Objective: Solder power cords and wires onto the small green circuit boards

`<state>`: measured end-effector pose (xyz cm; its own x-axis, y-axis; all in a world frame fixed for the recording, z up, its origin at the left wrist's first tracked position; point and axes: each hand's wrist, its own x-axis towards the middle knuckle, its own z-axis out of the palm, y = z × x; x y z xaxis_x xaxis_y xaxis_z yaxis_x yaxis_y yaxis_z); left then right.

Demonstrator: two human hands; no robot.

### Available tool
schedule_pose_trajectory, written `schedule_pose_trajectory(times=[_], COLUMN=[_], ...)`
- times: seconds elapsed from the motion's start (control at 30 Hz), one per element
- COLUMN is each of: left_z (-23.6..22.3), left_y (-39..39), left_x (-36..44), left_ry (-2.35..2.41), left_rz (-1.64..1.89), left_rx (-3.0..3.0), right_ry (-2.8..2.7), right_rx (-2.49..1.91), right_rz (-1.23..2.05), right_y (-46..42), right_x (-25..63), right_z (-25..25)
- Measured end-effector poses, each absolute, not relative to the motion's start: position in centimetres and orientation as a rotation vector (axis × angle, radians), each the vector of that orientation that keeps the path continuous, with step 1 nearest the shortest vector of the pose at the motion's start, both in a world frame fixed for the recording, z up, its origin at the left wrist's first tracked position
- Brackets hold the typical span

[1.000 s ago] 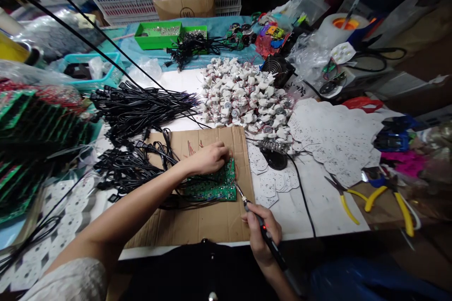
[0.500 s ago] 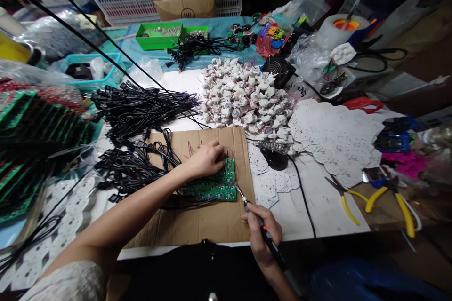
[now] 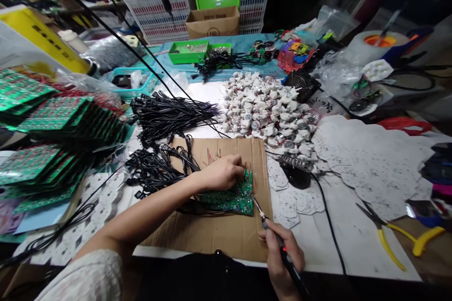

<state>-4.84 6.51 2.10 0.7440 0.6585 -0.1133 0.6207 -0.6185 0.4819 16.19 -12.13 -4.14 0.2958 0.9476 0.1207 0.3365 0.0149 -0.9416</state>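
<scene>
A green circuit board (image 3: 233, 198) lies on a sheet of brown cardboard (image 3: 219, 230) in front of me. My left hand (image 3: 222, 172) rests on the board's upper edge with its fingers curled and pinched; what they hold is too small to see. My right hand (image 3: 282, 258) grips a black soldering iron (image 3: 278, 240) like a pen. Its metal tip touches the board's right edge. Thin red wires (image 3: 212, 155) lie on the cardboard just above my left hand.
Bundles of black cables (image 3: 165, 117) lie left of the cardboard, a heap of small white motors (image 3: 268, 113) behind it. Stacks of green boards (image 3: 45, 136) fill the left. An iron stand (image 3: 296, 169), white round boards (image 3: 370, 160) and yellow-handled pliers (image 3: 384, 235) sit to the right.
The view has tilted up and shifted, so everything sits lower and further right in the picture. Both hands keep their places at the board, with the iron tip still at its right edge.
</scene>
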Motion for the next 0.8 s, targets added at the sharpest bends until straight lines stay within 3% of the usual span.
schedule_pose_trajectory(times=[0.17,0.4,0.8], left_z=[2.8,6.0,2.7], left_y=[7.7,15.2,21.3], left_x=[-7.4,-15.7,-14.0], left_ry=[1.115,2.076,1.535], left_rz=[0.211,0.307,0.053], left_rx=[2.379,2.248,2.698], right_ry=[-1.238,-1.262,-1.25], right_rx=[-1.533,-1.514,-1.534], right_rz=[0.726,0.705,0.679], right_y=[-12.3,-11.9,-12.0], right_x=[16.4,16.3,16.3], right_z=[-4.5,-4.3,-5.1])
